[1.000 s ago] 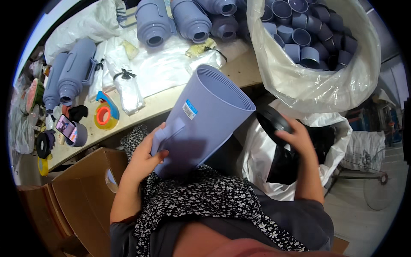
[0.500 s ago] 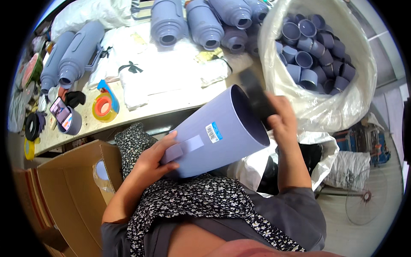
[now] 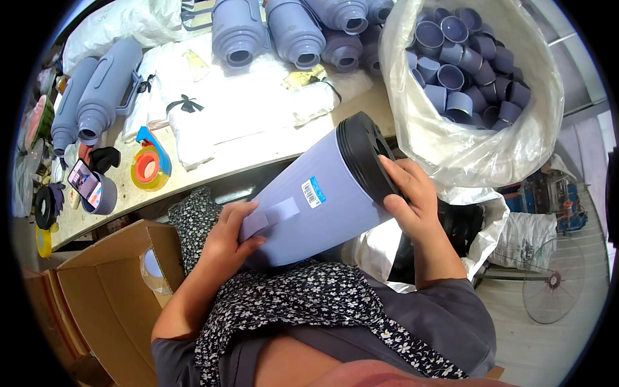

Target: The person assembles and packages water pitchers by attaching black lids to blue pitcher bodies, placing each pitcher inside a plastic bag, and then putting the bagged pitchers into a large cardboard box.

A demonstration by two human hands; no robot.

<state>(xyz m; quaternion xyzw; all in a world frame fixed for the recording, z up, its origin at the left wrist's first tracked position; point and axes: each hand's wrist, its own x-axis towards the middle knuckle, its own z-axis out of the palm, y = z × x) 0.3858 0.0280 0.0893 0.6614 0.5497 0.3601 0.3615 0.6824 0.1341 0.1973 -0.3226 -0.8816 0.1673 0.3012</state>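
A tapered lavender plastic bin (image 3: 335, 213) with a barcode sticker (image 3: 312, 192) lies tilted across my lap, its wide end up to the right. My left hand (image 3: 227, 233) grips its narrow end, thumb and fingers around the side beside a paler rectangular patch (image 3: 278, 214). At the wide end sits a black ribbed ring (image 3: 353, 149), against the rim. My right hand (image 3: 412, 198) is closed on the ring's lower right edge, fingers over the top and thumb on the near side. Whether the ring is fully seated cannot be seen.
Several lavender vacuum flasks (image 3: 240, 39) lie along the table (image 3: 200, 177). Nearer left are a tape dispenser (image 3: 149, 166) and a phone (image 3: 84, 182) in a lavender cup. A big plastic sack (image 3: 471, 158) of lavender cups stands right, a cardboard box (image 3: 109, 290) left.
My right hand has brought the black ring from beside the bin's open mouth onto its wide end. My left hand keeps its hold. The view has shifted slightly.
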